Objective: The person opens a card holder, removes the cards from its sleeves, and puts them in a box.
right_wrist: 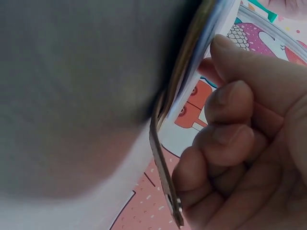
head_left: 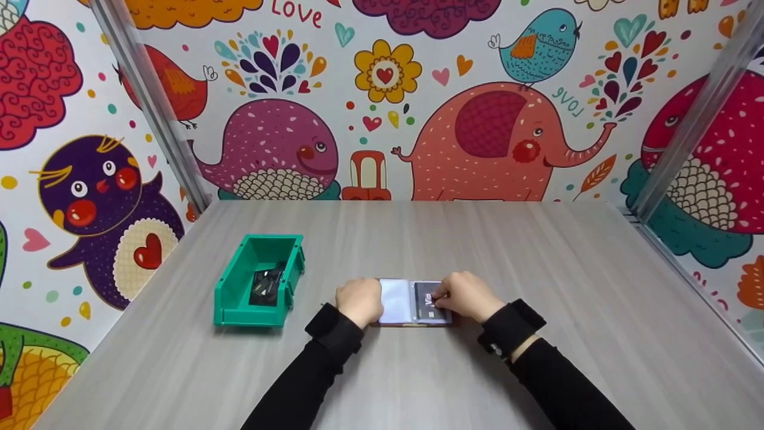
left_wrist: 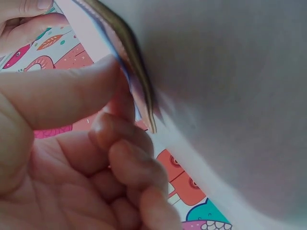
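Note:
A card holder [head_left: 395, 301] lies opened flat on the table, its clear sleeves showing. In its right-hand sleeve area sits a dark card [head_left: 425, 304] with "Vip" lettering. My left hand [head_left: 360, 301] pinches the holder's left edge between thumb and forefinger, the other fingers curled, as the left wrist view shows. My right hand [head_left: 471, 295] has its thumb and forefinger pinched at the dark card's right part. In the right wrist view a strap [right_wrist: 164, 167] with a metal snap sticks out from the holder's cover, beside the curled fingers. Whether the card is fully inside the sleeve cannot be told.
A green bin [head_left: 248, 316] stands on the table to the left, with dark, shiny flat items [head_left: 267, 285] inside. Printed cartoon walls [head_left: 382, 137] enclose the table [head_left: 477, 239] at the back and sides. Metal posts [head_left: 149, 101] stand at the corners.

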Motion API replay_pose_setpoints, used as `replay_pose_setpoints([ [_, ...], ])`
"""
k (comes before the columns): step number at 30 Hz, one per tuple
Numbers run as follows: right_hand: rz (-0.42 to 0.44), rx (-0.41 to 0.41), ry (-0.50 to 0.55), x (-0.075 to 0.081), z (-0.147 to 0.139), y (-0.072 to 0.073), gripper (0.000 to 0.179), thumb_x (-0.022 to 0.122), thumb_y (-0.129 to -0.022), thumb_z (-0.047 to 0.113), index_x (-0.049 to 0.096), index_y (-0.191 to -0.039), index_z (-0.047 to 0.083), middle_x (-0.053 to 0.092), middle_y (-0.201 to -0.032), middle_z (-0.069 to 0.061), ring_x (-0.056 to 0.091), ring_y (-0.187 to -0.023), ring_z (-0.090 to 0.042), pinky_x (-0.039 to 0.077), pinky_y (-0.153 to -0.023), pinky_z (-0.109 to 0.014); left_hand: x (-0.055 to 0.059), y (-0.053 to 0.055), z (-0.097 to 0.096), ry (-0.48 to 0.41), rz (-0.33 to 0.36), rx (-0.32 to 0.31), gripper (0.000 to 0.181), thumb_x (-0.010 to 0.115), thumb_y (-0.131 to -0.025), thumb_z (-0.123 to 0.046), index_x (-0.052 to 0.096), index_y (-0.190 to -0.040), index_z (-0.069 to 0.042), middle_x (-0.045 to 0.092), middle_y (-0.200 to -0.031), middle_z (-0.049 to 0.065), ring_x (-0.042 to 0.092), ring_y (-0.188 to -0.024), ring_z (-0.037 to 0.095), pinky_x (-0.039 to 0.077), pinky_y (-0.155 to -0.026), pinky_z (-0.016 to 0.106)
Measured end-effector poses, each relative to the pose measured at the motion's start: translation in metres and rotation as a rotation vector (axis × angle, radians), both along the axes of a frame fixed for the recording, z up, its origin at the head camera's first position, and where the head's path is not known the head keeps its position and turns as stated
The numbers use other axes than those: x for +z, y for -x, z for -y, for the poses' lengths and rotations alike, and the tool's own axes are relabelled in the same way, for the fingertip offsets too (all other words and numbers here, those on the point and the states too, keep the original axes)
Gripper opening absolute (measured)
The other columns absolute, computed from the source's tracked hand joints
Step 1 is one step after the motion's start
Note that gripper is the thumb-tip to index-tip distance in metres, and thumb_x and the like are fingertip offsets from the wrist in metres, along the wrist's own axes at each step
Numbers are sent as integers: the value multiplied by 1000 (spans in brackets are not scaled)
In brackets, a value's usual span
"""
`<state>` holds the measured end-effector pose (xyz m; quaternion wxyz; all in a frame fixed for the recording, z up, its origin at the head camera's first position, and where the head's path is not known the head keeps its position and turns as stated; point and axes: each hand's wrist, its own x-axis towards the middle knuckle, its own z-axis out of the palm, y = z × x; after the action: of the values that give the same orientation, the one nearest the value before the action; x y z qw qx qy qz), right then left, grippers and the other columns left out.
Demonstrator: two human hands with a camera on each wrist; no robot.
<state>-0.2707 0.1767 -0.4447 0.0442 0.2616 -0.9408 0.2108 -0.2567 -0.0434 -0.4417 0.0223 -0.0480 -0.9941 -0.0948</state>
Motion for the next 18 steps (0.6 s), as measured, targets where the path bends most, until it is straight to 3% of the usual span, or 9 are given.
replay_pose_setpoints([
  [11,-59,17,-32,2,-1,1,13,80,-79,7,80,-91,6,75,-88,-6,70,-80,-22,54,-72,-40,1,-1,1,2,-17,-17,9,74,-75,-10,66,-77,-6,68,-84,9,65,-81,32,50,-73,47],
  [18,-71,-91,-16,4,-6,3,11,76,-77,3,80,-87,7,75,-86,-6,69,-77,-24,54,-71,-42,1,-1,1,3,-13,-20,9,75,-76,-10,67,-79,-6,69,-87,11,65,-84,33,50,-74,48],
])
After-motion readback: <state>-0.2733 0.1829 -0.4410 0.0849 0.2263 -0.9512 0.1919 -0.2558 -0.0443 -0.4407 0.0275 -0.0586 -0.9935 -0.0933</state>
